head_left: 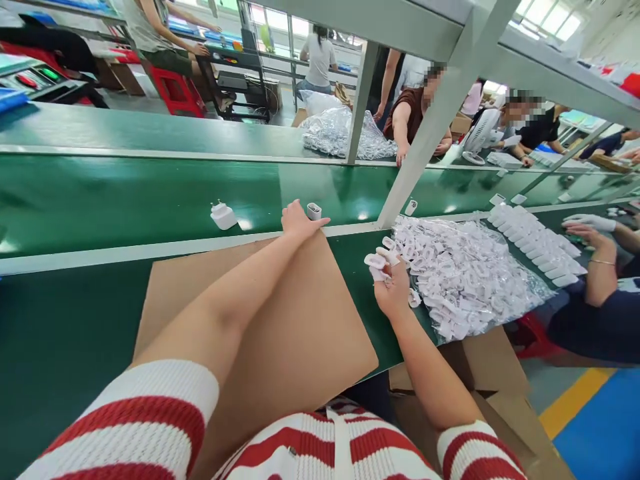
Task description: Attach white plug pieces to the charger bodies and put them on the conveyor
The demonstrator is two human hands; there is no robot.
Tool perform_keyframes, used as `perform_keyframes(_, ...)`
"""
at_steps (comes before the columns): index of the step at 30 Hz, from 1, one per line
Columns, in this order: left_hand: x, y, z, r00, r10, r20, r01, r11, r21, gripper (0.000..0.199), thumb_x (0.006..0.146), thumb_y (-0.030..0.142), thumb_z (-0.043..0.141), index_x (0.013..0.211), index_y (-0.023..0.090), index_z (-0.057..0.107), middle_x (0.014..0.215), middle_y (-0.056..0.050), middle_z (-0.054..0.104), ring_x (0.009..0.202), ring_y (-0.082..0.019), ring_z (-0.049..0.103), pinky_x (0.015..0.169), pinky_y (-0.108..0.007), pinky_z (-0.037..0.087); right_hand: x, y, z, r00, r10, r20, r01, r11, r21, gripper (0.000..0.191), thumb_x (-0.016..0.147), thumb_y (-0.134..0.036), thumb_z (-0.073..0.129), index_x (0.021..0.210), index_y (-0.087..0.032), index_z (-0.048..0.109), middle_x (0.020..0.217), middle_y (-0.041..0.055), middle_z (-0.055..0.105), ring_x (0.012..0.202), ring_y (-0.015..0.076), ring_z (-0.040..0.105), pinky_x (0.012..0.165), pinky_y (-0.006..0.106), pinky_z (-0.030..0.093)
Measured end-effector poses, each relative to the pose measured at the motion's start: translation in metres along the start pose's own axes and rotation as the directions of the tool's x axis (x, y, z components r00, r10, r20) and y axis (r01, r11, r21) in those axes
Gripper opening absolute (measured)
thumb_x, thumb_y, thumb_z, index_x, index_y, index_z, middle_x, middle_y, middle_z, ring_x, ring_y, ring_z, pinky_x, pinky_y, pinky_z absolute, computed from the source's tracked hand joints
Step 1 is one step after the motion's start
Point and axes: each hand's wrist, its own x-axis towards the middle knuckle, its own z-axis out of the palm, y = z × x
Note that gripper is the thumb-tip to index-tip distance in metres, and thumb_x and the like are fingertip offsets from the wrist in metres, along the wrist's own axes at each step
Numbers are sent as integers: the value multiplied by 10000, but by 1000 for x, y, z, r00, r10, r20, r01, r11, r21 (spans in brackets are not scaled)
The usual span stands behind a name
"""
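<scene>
The person's red-and-white striped knit top was nearest, both bare forearms reaching forward from its sleeves. Low on the right, cardboard boxes stood below the edge of the dark green surface. A flat cardboard sheet lay on that surface, under the left forearm. To the right of the sheet was the right hand, white coverings on some of its fingertips, its grip closed around a few white oval plastic pieces. Just beside it, a broad heap of small white plastic parts lay spread on clear plastic, and to the right of the heap more white parts stood in slanting rows. A co-worker's hands, one in a white glove, were near those rows.

The left hand reached across a pale rail to the green conveyor belt. Thumb and fingers of that grip stood apart, with a white open-ended housing upright just beside them; from this angle, contact could not be told. Well to the left on the belt lay a white two-pin plug adapter. Past the belt sat a clear-bagged bundle, with a worker in a brown top reaching beside it.
</scene>
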Motion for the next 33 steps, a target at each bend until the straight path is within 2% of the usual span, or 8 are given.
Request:
perform_keyframes(4,7,13,4,1000,-23,14,24,999,-48,678,896,451,703,1430,63,546,1416,-257,618,1348,-430,531,1141,-535,414,2,-6,-2,995,-76,70,74,996,40,409,1017,-232,579,1414,-317,625,1175,88,676,1044,209,691,935,394,616)
perform_keyframes(8,-11,4,-9,981,171,88,-159,979,-125,590,952,321,585,1500,106,533,1443,-174,637,1350,-341,548,1160,-448,421,4,-9,-5,997,-5,82,-4,995,102,398,1027,-243,561,1400,-339,662,1238,98,633,1018,189,686,882,373,642)
perform_keyframes(11,-49,-14,-26,934,311,175,-278,941,-191,621,954,331,563,1549,163,511,1355,-114,696,1222,-284,629,1106,-403,481,2,-8,-5,992,112,49,-120,973,197,404,996,-283,617,1390,-345,685,1460,133,506,995,190,711,829,392,680)
perform_keyframes(14,-102,-37,-48,882,400,248,-332,902,-275,630,959,409,571,1550,201,504,1350,-105,690,1132,-267,670,1058,-420,525,2,-10,-3,981,177,84,-195,926,322,253,966,-321,674,1190,-341,790,1458,103,503,1003,200,728,804,395,704)
perform_keyframes(21,-206,-69,-82,820,483,306,-307,824,-476,567,985,453,591,1499,231,499,1420,-123,644,1302,-300,611,1133,-481,486,22,-49,16,902,132,410,-307,865,397,309,853,-311,801,1162,-310,783,1345,66,578,978,168,736,938,386,669)
perform_keyframes(26,-218,-82,-74,896,400,194,-267,833,-485,472,891,468,715,1264,186,654,1228,-121,704,1124,-298,656,1009,-462,541,33,-84,44,886,13,464,-173,937,304,140,931,-318,723,1035,-294,814,1069,48,694,983,187,714,798,328,642)
perform_keyframes(29,-215,-84,-72,871,459,178,-327,809,-488,345,905,476,701,1103,193,710,1024,-83,721,1010,-275,650,926,-423,544,25,-88,58,873,-20,487,-118,961,250,117,945,-302,707,986,-276,813,886,16,732,793,162,700,712,316,595)
perform_keyframes(33,-212,-85,-72,858,493,145,-353,771,-530,339,885,483,727,1035,180,713,976,-83,724,972,-267,640,902,-407,528,11,-85,65,886,-45,462,-72,970,232,122,952,-305,710,1016,-278,811,925,22,772,830,177,722,765,334,598)
